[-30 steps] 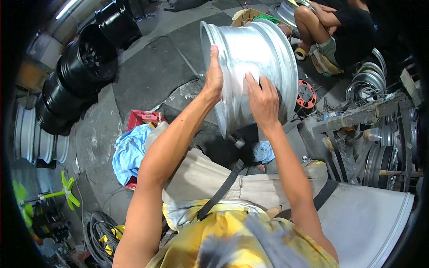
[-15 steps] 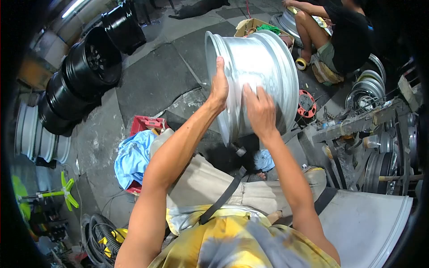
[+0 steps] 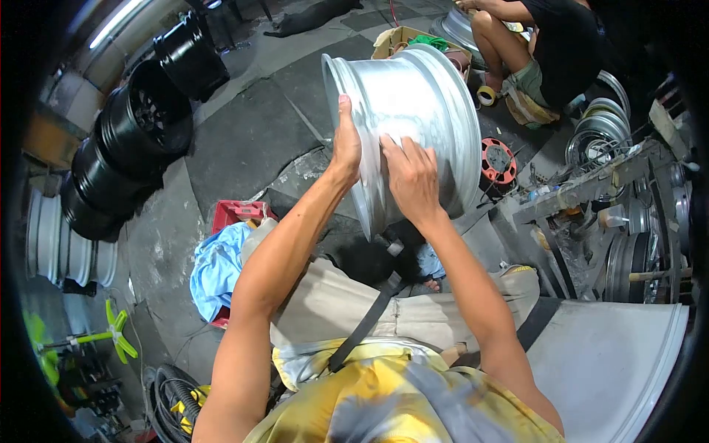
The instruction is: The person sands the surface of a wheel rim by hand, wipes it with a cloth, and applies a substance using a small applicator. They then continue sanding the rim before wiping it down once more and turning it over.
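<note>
A silver wheel rim (image 3: 413, 103) is tilted up in front of me, its smooth barrel facing my hands. My left hand (image 3: 346, 144) holds the flange at the rim's left edge, thumb up along the outside; its other fingers are hidden behind the edge. My right hand (image 3: 410, 173) lies against the lower barrel, fingertips touching the metal. Those fingers are slightly bent and apart, and I see nothing held in them. What supports the rim from below is mostly hidden.
Black wheel rims (image 3: 122, 159) line the left, near silver rims (image 3: 66, 236). A red crate (image 3: 235, 210) with a blue cloth (image 3: 220, 269) stands beside my leg. Beyond the rim are a cardboard box (image 3: 384, 43) and a crouching person (image 3: 565, 55). A metal rack (image 3: 591, 188) stands right.
My right fingertips have shifted slightly left across the barrel, toward the flange. My left hand keeps its grip. The whole view has shifted a little.
</note>
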`<state>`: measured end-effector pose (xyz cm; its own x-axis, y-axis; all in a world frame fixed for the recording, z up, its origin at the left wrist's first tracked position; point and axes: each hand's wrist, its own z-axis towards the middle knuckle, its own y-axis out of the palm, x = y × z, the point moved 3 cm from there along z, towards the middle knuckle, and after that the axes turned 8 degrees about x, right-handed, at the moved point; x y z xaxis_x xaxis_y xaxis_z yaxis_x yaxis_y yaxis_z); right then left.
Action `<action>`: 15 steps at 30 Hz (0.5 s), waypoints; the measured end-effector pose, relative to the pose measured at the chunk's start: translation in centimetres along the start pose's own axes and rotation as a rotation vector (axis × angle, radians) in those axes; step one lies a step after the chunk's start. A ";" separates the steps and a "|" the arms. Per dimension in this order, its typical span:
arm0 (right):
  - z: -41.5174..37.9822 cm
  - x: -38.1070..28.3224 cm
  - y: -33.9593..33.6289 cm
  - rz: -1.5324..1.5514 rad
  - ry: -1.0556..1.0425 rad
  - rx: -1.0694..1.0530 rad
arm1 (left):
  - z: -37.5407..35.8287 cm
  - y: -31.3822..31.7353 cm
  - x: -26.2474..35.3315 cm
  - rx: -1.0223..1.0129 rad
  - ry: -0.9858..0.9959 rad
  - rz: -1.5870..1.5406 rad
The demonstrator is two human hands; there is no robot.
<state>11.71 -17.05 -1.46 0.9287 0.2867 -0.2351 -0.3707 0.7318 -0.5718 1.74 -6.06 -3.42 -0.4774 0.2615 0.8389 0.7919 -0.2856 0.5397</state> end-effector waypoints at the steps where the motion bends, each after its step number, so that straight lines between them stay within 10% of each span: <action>1: 1.0 -0.1 0.5 0.011 0.012 0.004 | -0.2 -0.2 0.1 0.032 -0.032 0.026; 15: 0.4 -0.5 -2.0 0.304 0.179 0.057 | -0.1 -0.4 0.0 0.059 0.049 0.080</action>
<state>12.02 -18.46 0.12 0.7580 0.3874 -0.5248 -0.6242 0.6643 -0.4112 1.39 -6.00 -3.61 -0.4285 0.1944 0.8824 0.8487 -0.2486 0.4669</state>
